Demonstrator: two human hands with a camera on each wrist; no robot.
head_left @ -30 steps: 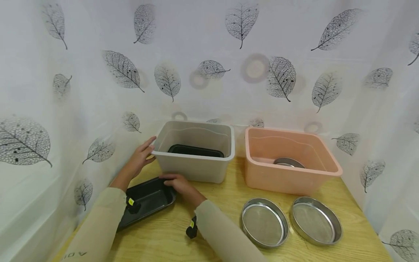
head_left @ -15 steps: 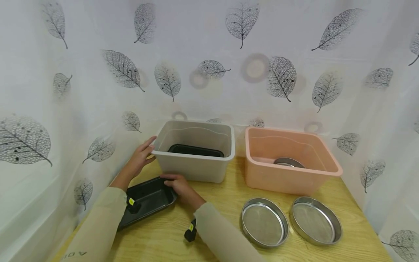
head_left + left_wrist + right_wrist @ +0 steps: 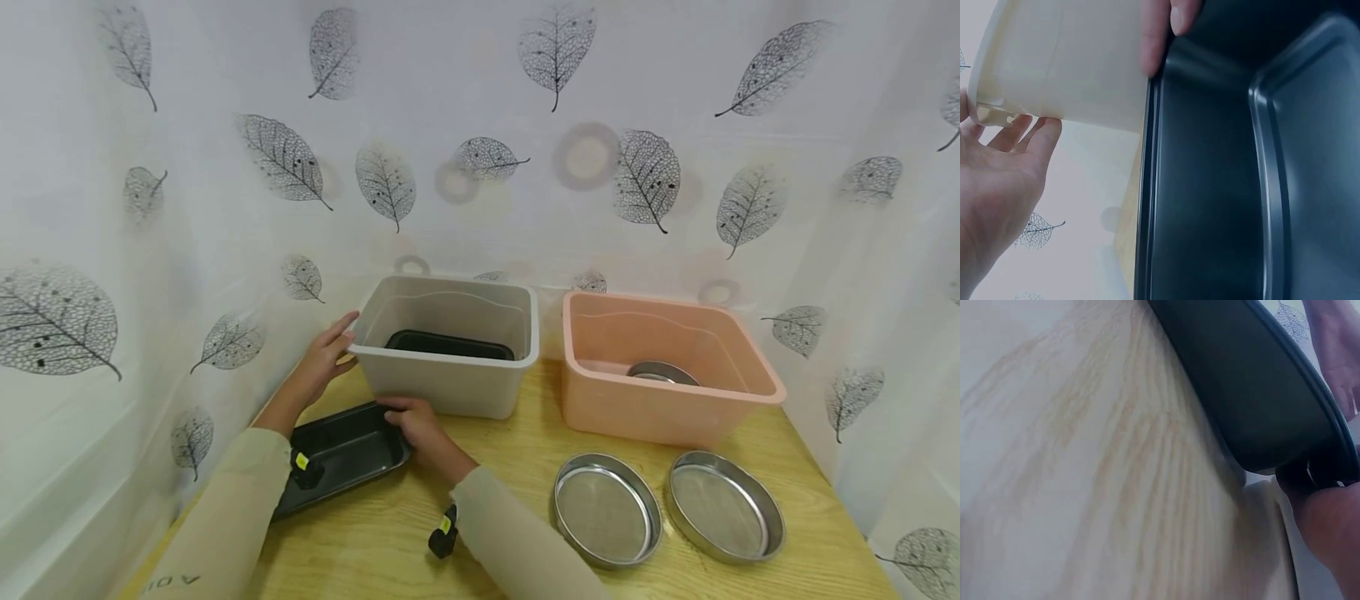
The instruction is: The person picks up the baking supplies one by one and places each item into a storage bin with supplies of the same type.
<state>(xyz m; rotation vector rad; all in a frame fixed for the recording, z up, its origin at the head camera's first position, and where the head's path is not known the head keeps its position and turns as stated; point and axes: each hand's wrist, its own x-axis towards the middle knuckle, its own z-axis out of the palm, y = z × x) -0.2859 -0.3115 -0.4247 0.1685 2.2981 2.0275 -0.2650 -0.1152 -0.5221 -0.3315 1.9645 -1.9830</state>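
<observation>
My left hand [image 3: 321,364] grips the left rim of a light grey plastic bin [image 3: 442,385], fingers under the rim in the left wrist view. A black rectangular baking pan [image 3: 352,454] sits in front of the bin, partly hidden by my left forearm. With my right hand [image 3: 420,429] I hold this pan by its far right end. The right wrist view has the pan's dark outer side [image 3: 1260,394] tilted above the wooden table, and the right thumb side [image 3: 1329,531] at its rim. Another black pan [image 3: 450,346] lies inside the grey bin.
A pink bin [image 3: 660,408] stands to the right, with a round metal pan [image 3: 663,371] partly visible inside. Two round metal pans [image 3: 607,512] lie side by side before it on the wooden table [image 3: 360,550]. A leaf-patterned curtain [image 3: 480,217] hangs behind.
The black pan has shifted slightly to the right along with my right hand. My left hand stays at the grey bin's rim.
</observation>
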